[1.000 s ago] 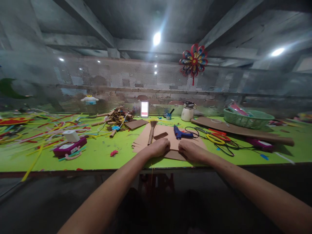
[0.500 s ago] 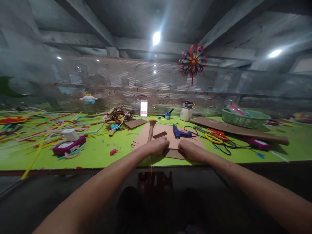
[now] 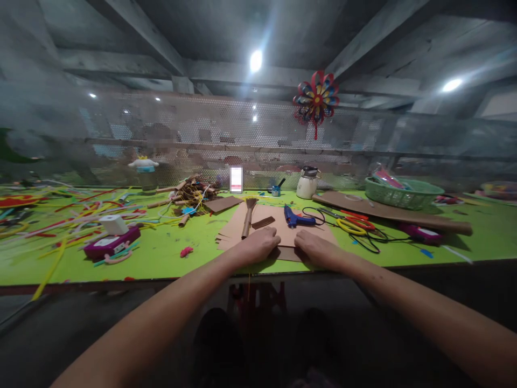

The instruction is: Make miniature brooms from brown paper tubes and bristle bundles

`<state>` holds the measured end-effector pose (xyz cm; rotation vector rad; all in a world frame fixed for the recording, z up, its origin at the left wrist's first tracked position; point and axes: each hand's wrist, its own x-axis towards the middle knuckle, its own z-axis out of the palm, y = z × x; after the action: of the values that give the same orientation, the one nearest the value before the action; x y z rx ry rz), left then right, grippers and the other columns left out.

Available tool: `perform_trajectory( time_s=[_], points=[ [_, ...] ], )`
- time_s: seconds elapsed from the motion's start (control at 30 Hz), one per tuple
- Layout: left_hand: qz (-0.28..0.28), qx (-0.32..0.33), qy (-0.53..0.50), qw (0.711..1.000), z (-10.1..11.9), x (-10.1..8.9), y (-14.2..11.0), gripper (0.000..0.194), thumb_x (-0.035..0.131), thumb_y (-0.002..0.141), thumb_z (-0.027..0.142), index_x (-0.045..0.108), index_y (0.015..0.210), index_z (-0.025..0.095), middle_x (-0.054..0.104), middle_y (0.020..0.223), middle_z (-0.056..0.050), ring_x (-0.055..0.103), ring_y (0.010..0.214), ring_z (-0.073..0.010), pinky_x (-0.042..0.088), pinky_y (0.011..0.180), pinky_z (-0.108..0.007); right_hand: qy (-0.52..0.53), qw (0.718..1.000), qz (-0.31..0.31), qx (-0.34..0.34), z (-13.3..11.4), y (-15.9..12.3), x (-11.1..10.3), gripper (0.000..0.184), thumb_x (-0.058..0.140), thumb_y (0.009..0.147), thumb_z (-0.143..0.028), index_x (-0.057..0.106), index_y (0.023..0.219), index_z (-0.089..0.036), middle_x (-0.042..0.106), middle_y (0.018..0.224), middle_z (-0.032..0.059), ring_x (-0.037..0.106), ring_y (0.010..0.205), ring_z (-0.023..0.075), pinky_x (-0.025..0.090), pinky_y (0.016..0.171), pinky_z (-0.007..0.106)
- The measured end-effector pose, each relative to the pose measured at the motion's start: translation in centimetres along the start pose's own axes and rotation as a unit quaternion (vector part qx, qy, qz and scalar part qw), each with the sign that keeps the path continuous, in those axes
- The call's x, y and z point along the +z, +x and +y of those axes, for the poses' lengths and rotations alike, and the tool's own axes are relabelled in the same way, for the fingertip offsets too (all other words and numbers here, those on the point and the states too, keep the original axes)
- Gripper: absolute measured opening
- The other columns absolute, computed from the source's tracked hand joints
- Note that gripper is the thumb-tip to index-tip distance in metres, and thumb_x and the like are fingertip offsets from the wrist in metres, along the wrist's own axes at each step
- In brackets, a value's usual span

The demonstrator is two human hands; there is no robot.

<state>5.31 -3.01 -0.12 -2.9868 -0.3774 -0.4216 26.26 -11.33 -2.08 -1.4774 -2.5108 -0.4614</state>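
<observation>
My left hand (image 3: 259,246) and my right hand (image 3: 316,248) are closed on a piece of brown cardboard (image 3: 290,254) near the table's front edge. The knuckles face up, and a short stretch of the cardboard shows between the two hands. Beneath and beyond them lie larger cardboard sheets (image 3: 232,229). On these sheets rest a blue glue gun (image 3: 297,218), a small dark brown strip (image 3: 263,222) and a rolled paper brush shape (image 3: 249,215) with a frayed end. The fingertips are partly hidden.
Tangled twigs and paper rolls (image 3: 194,191) sit at the back left, with coloured pipe cleaners farther left. A purple power strip (image 3: 111,243) is to the left. Scissors with orange handles (image 3: 357,220), a long cardboard piece (image 3: 388,213), a green basket (image 3: 404,195) and a white jug (image 3: 307,184) stand right.
Both hands stay at the cardboard piece, with the fingers slightly lower and flatter over it. The whole view has shifted a little.
</observation>
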Motion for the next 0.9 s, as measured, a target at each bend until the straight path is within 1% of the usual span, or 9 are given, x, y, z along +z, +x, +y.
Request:
perform_trajectory(
  time_s=[0.13, 0.23, 0.37, 0.43, 0.57, 0.67, 0.77, 0.83, 0.9],
  points=[
    [-0.008, -0.022, -0.035, 0.999, -0.2, -0.2, 0.1, 0.016, 0.048, 0.081, 0.021, 0.061, 0.076, 0.014, 0.055, 0.084, -0.010, 0.051, 0.082, -0.0198, 0.040, 0.074, -0.029, -0.024, 1.000, 0.007, -0.015, -0.4, 0.1, -0.2, 0.010, 0.048, 0.083, -0.012, 0.057, 0.077, -0.014, 0.054, 0.079, 0.0083, 0.047, 0.078, 0.0197, 0.036, 0.068, 0.029],
    [-0.009, -0.065, -0.072, 0.995, -1.0, -0.2, 1.2, 0.017, 0.049, 0.078, 0.022, 0.063, 0.071, 0.013, 0.058, 0.081, -0.009, 0.053, 0.078, -0.0191, 0.040, 0.071, -0.028, -0.039, 0.999, 0.018, -0.020, -0.5, 0.0, -0.2, 0.011, 0.049, 0.082, -0.011, 0.058, 0.077, -0.014, 0.055, 0.078, 0.0079, 0.047, 0.080, 0.0202, 0.036, 0.068, 0.030],
    [-0.021, -0.119, -0.137, 0.983, -1.7, 0.4, 3.1, 0.036, 0.041, 0.084, 0.035, 0.062, 0.065, 0.012, 0.056, 0.059, -0.003, 0.049, 0.056, -0.0146, 0.036, 0.055, -0.025, -0.065, 0.997, 0.045, -0.010, -0.6, -0.2, 0.0, 0.014, 0.048, 0.082, -0.008, 0.059, 0.077, -0.013, 0.055, 0.080, 0.0097, 0.046, 0.079, 0.0216, 0.036, 0.068, 0.032],
    [-0.028, -0.126, -0.173, 0.976, -1.7, 1.0, 3.5, 0.040, 0.041, 0.084, 0.041, 0.061, 0.065, 0.012, 0.053, 0.054, -0.001, 0.045, 0.050, -0.0118, 0.031, 0.049, -0.024, -0.073, 0.995, 0.061, -0.003, -0.6, -0.3, 0.1, 0.015, 0.047, 0.082, -0.007, 0.059, 0.077, -0.013, 0.055, 0.080, 0.0103, 0.045, 0.078, 0.0224, 0.036, 0.068, 0.033],
    [-0.023, -0.130, -0.233, 0.964, -1.6, 1.8, 3.3, 0.036, 0.045, 0.082, 0.041, 0.060, 0.065, 0.012, 0.053, 0.056, 0.001, 0.042, 0.052, -0.0103, 0.030, 0.049, -0.022, -0.064, 0.993, 0.093, 0.018, -0.9, -0.4, 0.3, 0.019, 0.044, 0.084, -0.007, 0.058, 0.073, -0.013, 0.055, 0.077, 0.0106, 0.044, 0.077, 0.0228, 0.036, 0.069, 0.034],
    [-0.022, -0.138, -0.274, 0.951, -1.8, 1.8, 2.7, 0.029, 0.049, 0.078, 0.037, 0.060, 0.066, 0.013, 0.053, 0.058, 0.002, 0.043, 0.054, -0.0102, 0.032, 0.051, -0.022, -0.025, 0.993, 0.116, 0.030, -1.3, -0.3, -0.1, 0.021, 0.043, 0.084, -0.009, 0.058, 0.072, -0.014, 0.055, 0.076, 0.0102, 0.045, 0.078, 0.0224, 0.037, 0.071, 0.034],
    [-0.009, -0.154, -0.303, 0.940, -1.7, 1.3, 2.3, 0.024, 0.052, 0.076, 0.033, 0.059, 0.066, 0.013, 0.052, 0.058, 0.002, 0.043, 0.055, -0.0102, 0.033, 0.052, -0.021, 0.034, 0.988, 0.142, 0.054, -1.2, 0.1, -0.7, 0.011, 0.049, 0.083, -0.016, 0.059, 0.080, -0.014, 0.055, 0.084, 0.0100, 0.047, 0.084, 0.0215, 0.039, 0.074, 0.033],
    [0.008, -0.162, -0.316, 0.935, -1.6, 0.9, 2.3, 0.026, 0.052, 0.076, 0.035, 0.058, 0.064, 0.013, 0.049, 0.056, 0.002, 0.042, 0.054, -0.0100, 0.032, 0.051, -0.021, 0.140, 0.972, 0.160, 0.103, -0.9, 0.6, -1.0, 0.012, 0.056, 0.080, -0.022, 0.060, 0.087, -0.013, 0.057, 0.090, 0.0096, 0.050, 0.086, 0.0205, 0.041, 0.074, 0.031],
    [0.026, -0.166, -0.326, 0.930, -1.4, 0.7, 2.4, 0.029, 0.051, 0.077, 0.037, 0.056, 0.062, 0.013, 0.047, 0.055, 0.003, 0.042, 0.055, -0.0102, 0.032, 0.051, -0.021, 0.261, 0.938, 0.163, 0.157, -0.5, 1.3, -1.0, 0.016, 0.059, 0.077, -0.027, 0.063, 0.086, -0.014, 0.059, 0.086, 0.0071, 0.053, 0.079, 0.0185, 0.043, 0.069, 0.029]
  ],
)
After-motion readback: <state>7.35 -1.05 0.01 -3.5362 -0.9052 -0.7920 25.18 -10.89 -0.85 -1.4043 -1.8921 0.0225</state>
